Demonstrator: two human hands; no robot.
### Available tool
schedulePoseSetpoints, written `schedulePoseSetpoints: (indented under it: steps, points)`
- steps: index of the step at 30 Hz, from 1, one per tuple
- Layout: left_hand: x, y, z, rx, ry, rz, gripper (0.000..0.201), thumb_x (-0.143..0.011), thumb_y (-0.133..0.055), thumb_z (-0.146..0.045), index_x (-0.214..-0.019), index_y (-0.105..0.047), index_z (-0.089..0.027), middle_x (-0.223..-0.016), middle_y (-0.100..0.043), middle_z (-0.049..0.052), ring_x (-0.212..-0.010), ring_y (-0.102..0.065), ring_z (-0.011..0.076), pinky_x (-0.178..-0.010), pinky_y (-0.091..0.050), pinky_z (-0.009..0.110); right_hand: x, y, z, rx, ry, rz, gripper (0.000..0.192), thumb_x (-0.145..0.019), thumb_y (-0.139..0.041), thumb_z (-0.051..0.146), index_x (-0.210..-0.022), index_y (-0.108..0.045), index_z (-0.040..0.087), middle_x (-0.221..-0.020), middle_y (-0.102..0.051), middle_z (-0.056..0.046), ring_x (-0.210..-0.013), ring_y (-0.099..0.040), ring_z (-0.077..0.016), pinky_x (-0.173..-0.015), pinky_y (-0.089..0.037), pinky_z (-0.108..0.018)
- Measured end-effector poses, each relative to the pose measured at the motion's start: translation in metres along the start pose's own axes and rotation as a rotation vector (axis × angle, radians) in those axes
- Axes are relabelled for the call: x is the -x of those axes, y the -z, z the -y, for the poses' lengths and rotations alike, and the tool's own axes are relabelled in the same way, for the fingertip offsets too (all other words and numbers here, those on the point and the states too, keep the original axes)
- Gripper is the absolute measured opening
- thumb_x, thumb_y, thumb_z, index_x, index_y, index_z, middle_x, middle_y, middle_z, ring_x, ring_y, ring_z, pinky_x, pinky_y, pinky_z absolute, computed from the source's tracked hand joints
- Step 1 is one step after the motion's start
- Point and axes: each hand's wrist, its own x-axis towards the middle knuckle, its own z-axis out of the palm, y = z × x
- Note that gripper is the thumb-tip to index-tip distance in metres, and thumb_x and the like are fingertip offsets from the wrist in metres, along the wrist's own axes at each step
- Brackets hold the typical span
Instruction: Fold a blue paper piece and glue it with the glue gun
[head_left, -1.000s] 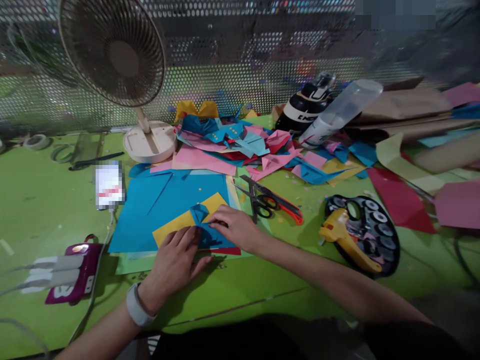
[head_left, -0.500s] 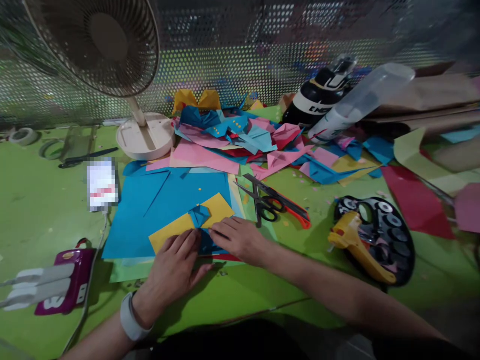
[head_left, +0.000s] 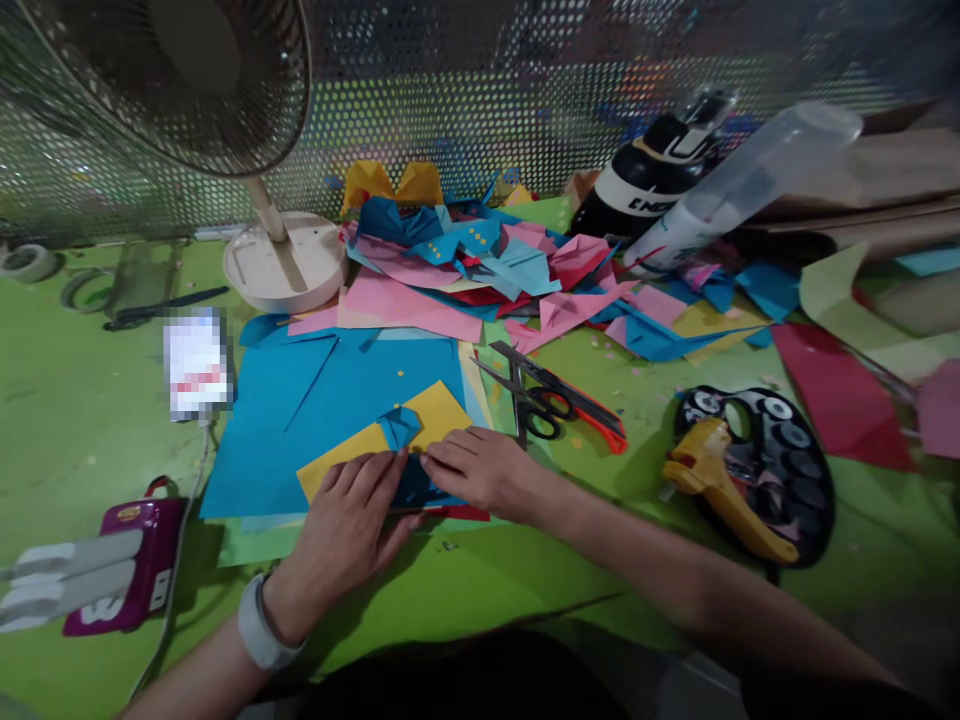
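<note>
A yellow strip of paper [head_left: 442,408], with a small folded blue paper piece [head_left: 400,428] on it, lies aslant on a large blue sheet [head_left: 274,440]. My left hand [head_left: 349,510] rests on the strip's lower edge, fingers stretched out and thumb apart. At the same edge, just right of the blue piece, my right hand [head_left: 484,472] has its fingers bent together on the yellow paper; its thumb is hidden. The two hands' fingertips nearly meet. Beyond the right hand are scissors [head_left: 541,412] and an orange-handled cutter knife [head_left: 611,432].
Paper scraps and folded pieces [head_left: 517,260] heap at the back. Around them stand a fan [head_left: 289,270], a black bottle [head_left: 637,190] and a clear-topped bottle [head_left: 757,190]. A yellow glue gun [head_left: 712,480] lies right; a phone [head_left: 197,362] and purple power strip [head_left: 131,560] lie left.
The fingertips of both hands have shifted slightly up along the yellow strip's lower edge. The view has tilted a little; the surrounding objects keep their places.
</note>
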Motion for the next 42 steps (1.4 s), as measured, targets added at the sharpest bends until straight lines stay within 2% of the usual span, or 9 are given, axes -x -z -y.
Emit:
schedulePoseSetpoints:
  steps: [2,8,11,14,17,22,27,33,42]
  points:
    - [-0.003,0.000,-0.002,-0.001,0.032,0.022,0.063,-0.090,-0.046,-0.052,-0.140,-0.038,-0.014,-0.114,-0.061,0.013,-0.101,-0.055,0.0270,-0.083,-0.044,0.041,0.001,0.001,-0.001,-0.011,0.001,0.002,0.019,-0.092,-0.046,0.012,-0.103,-0.062,0.015,-0.095,-0.066,-0.007,-0.079,-0.056,-0.0175,-0.062,-0.040,-0.031]
    - [-0.007,-0.004,-0.009,-0.060,0.030,0.020,0.068,-0.088,-0.041,-0.060,-0.138,-0.041,-0.013,-0.112,-0.058,0.014,-0.099,-0.052,0.0269,-0.081,-0.041,0.040,0.003,0.000,-0.003,-0.069,-0.035,0.016,0.022,-0.093,-0.045,0.013,-0.108,-0.061,0.016,-0.095,-0.066,-0.007,-0.082,-0.055,-0.0183,-0.064,-0.042,-0.031]
    - [-0.006,-0.006,-0.009,-0.086,0.012,0.008,0.068,-0.088,-0.040,-0.061,-0.135,-0.044,-0.011,-0.113,-0.058,0.015,-0.102,-0.051,0.0277,-0.083,-0.040,0.040,0.003,-0.002,-0.003,-0.146,-0.113,-0.029,0.021,-0.094,-0.046,0.015,-0.107,-0.062,0.017,-0.099,-0.066,-0.008,-0.086,-0.055,-0.0186,-0.068,-0.045,-0.030]
    - [-0.006,-0.007,-0.009,-0.106,0.009,0.015,0.068,-0.088,-0.041,-0.061,-0.134,-0.046,-0.011,-0.113,-0.058,0.015,-0.102,-0.051,0.0281,-0.083,-0.039,0.041,0.001,-0.004,-0.004,-0.273,-0.228,-0.069,0.019,-0.095,-0.046,0.019,-0.099,-0.064,0.016,-0.094,-0.065,-0.007,-0.086,-0.054,-0.0181,-0.071,-0.046,-0.029]
    - [-0.007,-0.007,-0.009,-0.115,0.011,0.019,0.069,-0.087,-0.040,-0.061,-0.135,-0.046,-0.012,-0.112,-0.059,0.015,-0.101,-0.051,0.0284,-0.081,-0.040,0.041,-0.001,-0.004,-0.005,-0.423,-0.335,-0.071,0.017,-0.094,-0.049,0.023,-0.092,-0.065,0.017,-0.088,-0.064,-0.006,-0.085,-0.055,-0.0179,-0.073,-0.047,-0.029]
    - [-0.011,-0.004,-0.011,-0.100,0.029,0.051,0.074,-0.086,-0.039,-0.065,-0.135,-0.047,-0.010,-0.108,-0.060,0.016,-0.094,-0.052,0.0290,-0.079,-0.042,0.042,-0.003,-0.006,-0.005,-0.556,-0.441,-0.077,0.010,-0.091,-0.055,0.024,-0.091,-0.064,0.018,-0.088,-0.063,-0.006,-0.086,-0.055,-0.0182,-0.079,-0.046,-0.031]
    - [-0.013,-0.001,-0.010,-0.069,0.032,0.062,0.068,-0.086,-0.042,-0.063,-0.134,-0.049,-0.015,-0.112,-0.057,0.015,-0.099,-0.050,0.0294,-0.081,-0.042,0.042,-0.003,-0.007,-0.004,-0.598,-0.475,-0.055,0.009,-0.091,-0.055,0.023,-0.091,-0.063,0.019,-0.089,-0.062,-0.005,-0.087,-0.055,-0.0183,-0.079,-0.044,-0.032]
    - [-0.012,0.000,-0.007,-0.025,0.031,0.067,0.070,-0.085,-0.046,-0.062,-0.139,-0.044,-0.018,-0.116,-0.054,0.015,-0.101,-0.048,0.0298,-0.083,-0.041,0.043,-0.007,-0.006,0.003,-0.624,-0.633,-0.027,0.008,-0.084,-0.065,0.021,-0.090,-0.061,0.018,-0.092,-0.063,-0.004,-0.091,-0.054,-0.0194,-0.081,-0.041,-0.034]
    - [-0.012,0.000,-0.003,0.039,0.039,0.068,0.071,-0.084,-0.048,-0.061,-0.141,-0.041,-0.020,-0.117,-0.053,0.014,-0.101,-0.047,0.0298,-0.083,-0.041,0.044,-0.014,-0.004,0.010,-0.624,-0.734,0.034,0.006,-0.085,-0.062,0.020,-0.090,-0.059,0.019,-0.094,-0.061,-0.004,-0.093,-0.053,-0.0196,-0.081,-0.037,-0.036]
